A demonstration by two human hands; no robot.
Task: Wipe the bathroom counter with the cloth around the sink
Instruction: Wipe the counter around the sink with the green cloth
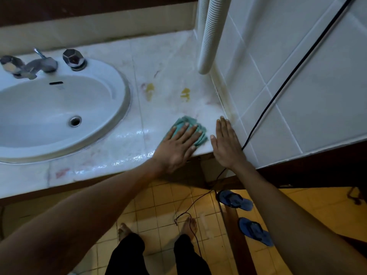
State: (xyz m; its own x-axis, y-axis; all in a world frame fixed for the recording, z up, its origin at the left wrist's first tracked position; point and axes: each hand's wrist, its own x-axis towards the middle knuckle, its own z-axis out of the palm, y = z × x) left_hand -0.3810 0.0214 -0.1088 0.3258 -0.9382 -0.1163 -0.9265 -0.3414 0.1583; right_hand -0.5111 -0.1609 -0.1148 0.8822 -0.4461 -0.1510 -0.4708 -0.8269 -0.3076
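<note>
Right now the cloth [190,129], a teal rag bunched into a pad, lies under the left hand [176,145] near the front edge of the desk [168,62], with its folds poking out past the fingertips and on the thumb-away side. That hand is spread flat, fingers splayed and pressing down rather than gripping; it pins the rag by palm weight alone. Just beside it, toward the tiled wall [297,86], the right hand [226,143] rests open and flat on the desk edge, holding nothing, apparently as a brace.

To wipe well from here, keep the palm over the middle of the pad so it does not slide out from under the fingers, and push away from the body in overlapping strokes. Two yellowish stains [185,94] sit beyond the fingertips, well ahead of the rag; they probably need firm pressure and several short passes. A wet sheen lies on the wrist side toward the sink [123,84], which suggests that stretch is already damp, so the dry part ahead seems the next ground to cover. The grimy seam where desk meets wall, past the right hand, likely wants a folded cloth edge run along it. A white ribbed hose [210,36] hangs over the far corner, and the black cable [278,92] trails down the wall; work around both.
</note>
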